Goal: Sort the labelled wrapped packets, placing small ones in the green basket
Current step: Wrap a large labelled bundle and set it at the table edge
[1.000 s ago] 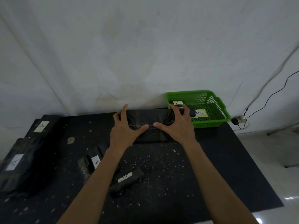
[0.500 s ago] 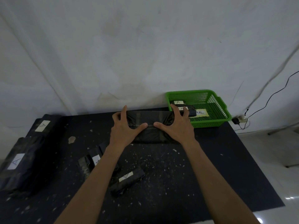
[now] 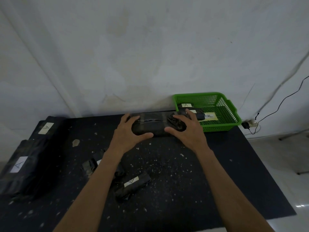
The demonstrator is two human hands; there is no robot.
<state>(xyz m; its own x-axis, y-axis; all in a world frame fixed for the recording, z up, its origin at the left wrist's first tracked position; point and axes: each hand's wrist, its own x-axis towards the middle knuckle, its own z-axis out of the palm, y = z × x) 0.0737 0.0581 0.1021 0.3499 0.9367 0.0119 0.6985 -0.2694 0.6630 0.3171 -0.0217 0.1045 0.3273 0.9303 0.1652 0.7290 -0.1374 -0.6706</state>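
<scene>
Both hands, left hand (image 3: 127, 133) and right hand (image 3: 187, 129), clasp opposite ends of a long black wrapped packet (image 3: 150, 126) at the worktop's (image 3: 184, 181) far edge, probably too large for the green basket (image 3: 222, 114) in the far right corner.

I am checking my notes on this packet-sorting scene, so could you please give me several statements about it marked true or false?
1. Both hands, left hand and right hand, grip one medium black plastic-wrapped packet. True.
2. The green plastic mesh basket is empty. False: it holds black packets, one labelled A.
3. The basket stands at the black table's far right. True.
4. The large black wrapped packets lie on the right. False: they lie on the left.
</scene>
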